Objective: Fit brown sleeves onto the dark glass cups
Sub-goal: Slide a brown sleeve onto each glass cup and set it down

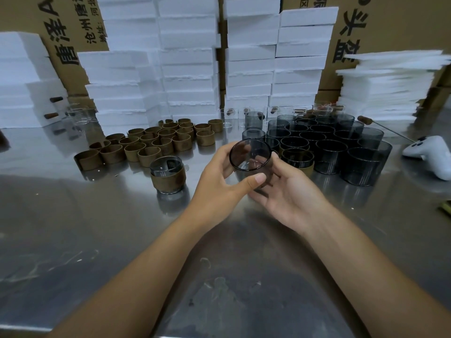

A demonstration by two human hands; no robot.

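While we hold the glass in the air above the middle of the steel table (73, 228), most of the risk lies in our grip. Toward the far left of the surface the loose brown sleeves (146, 142) stand in a bunch, and just in front of them stands one sleeved cup (168, 175). A careless left elbow could scatter either.

Our left hand (219, 178) grips the dark glass cup (250, 158), thumb pressed on its near wall and fingers curled behind the rim. Our right hand (288, 193) cups it from below and the side, fingers wrapped round it. We cannot tell whether a sleeve is already on its lower part. If we push a tight sleeve unevenly, the smooth glass may twist out and strike the metal.

Just behind the right hand sits a second sleeved cup (299, 162), touching the packed bare dark cups (329, 147). A knuckle bump there could knock glass against glass. Near the right edge lies a white controller (432, 156).
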